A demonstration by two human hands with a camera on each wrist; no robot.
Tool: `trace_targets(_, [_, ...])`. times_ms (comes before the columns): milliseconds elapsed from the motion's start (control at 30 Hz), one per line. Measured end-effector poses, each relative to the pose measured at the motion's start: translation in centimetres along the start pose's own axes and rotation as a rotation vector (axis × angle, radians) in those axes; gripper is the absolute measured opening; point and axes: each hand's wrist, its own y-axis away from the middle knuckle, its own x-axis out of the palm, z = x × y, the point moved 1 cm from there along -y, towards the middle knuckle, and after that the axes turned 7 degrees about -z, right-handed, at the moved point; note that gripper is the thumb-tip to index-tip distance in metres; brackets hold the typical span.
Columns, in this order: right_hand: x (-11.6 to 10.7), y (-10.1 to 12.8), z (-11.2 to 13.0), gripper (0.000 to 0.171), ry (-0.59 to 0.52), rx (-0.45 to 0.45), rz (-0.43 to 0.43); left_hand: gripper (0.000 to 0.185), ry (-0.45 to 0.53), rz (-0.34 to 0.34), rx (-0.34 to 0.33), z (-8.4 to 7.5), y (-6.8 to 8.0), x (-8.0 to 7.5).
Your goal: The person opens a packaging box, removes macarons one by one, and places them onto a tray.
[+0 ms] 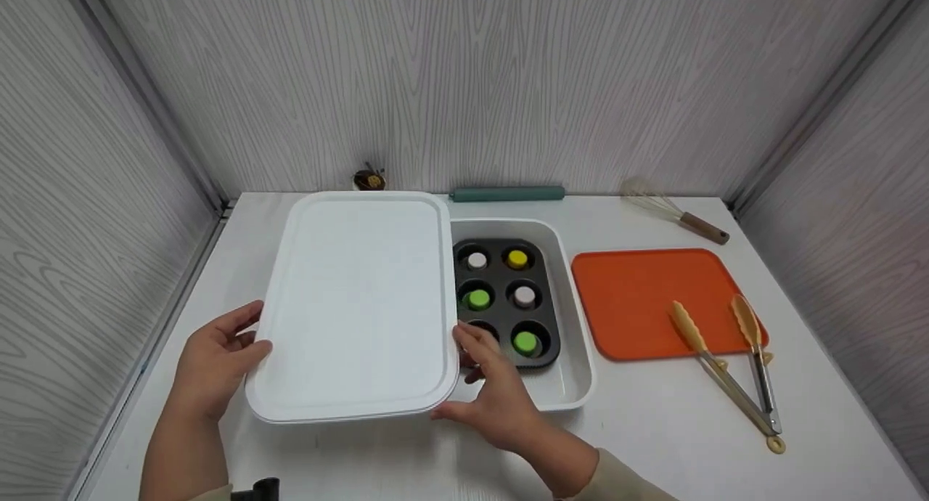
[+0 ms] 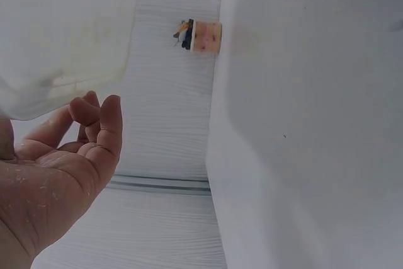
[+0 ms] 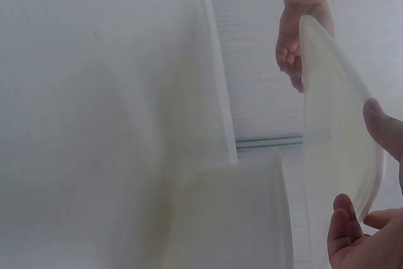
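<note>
A large white rectangular lid is held up above the table, overlapping the left part of a white container in the head view. My left hand pinches its left edge between thumb and fingers; the left wrist view shows that hand at the lid's corner. At the lower right corner, my right hand grips it, thumb on one face and fingers on the other in the right wrist view. Inside the container lies a dark muffin tin, its cups holding green, white and yellow round pieces. The lid hides the container's left side.
Right of the container lies an orange mat, with metal tongs resting partly over its front edge. A whisk, a green rolling pin and a small pot sit along the back. Wood-grain panels enclose the table.
</note>
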Motion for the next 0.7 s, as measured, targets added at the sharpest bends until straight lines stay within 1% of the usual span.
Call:
trace_targets(133, [1.4,0.1,0.4,0.106,-0.007,0.011,0.007,0.064,-0.018,-0.027,-0.032,0.6,-0.1,-0.9])
trace_targets(300, [3.6,0.6,1.0,0.104,-0.034,0.001,-0.006,0.063,-0.049,-0.071,-0.07,1.5,-0.2,-2.2])
trace_targets(467, [5.4,1.1,1.2,0.101,-0.049,-0.012,0.007,0.064,-0.069,-0.116,-0.106,2.6,0.0,-3.5])
trace_targets(700, [7.1,1.5,1.3,0.094,-0.036,-0.015,0.007,0.064,-0.097,-0.126,-0.141,3.8,-0.1,-4.4])
